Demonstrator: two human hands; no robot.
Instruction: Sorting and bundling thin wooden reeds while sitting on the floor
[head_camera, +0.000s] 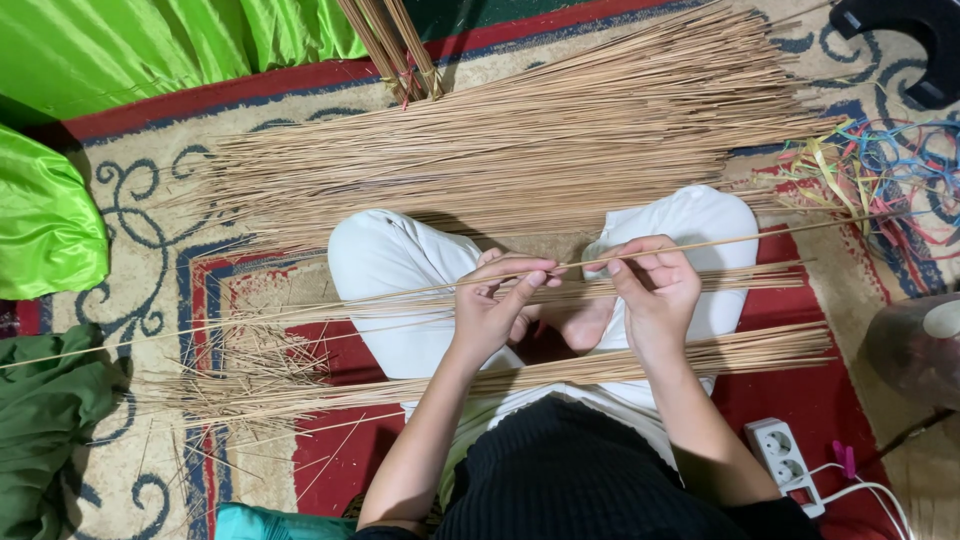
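The person sat cross-legged on a patterned carpet (150, 200), both hands raised over the lap. The left hand (492, 300) pinched one thin stick (700, 245) between thumb and fingertips, and the right hand (655, 285) pinched the same stick just beside it, fingers curled and pressed together around it; the stick ran slantwise from the hands out past the right knee and away to the left over the carpet. A small bundle (730, 282) lay across the knees under the hands, and a second bundle (600, 368) lay nearer the body, across the lap. Beyond the knees a big heap (520, 150) of the same sticks was spread wide on the carpet, well apart from the hands. Short broken scraps (250, 370) littered the floor by the left knee. Judging from the sizes, only a lesser share had been worked through: the two lap bundles were slim beside the heap, so most of the sticks looked untouched. Coloured strings (880, 160) lay in a tangle at the right, a power strip (785, 460) near the right hip, and green cloth (60, 200) at the left edge.
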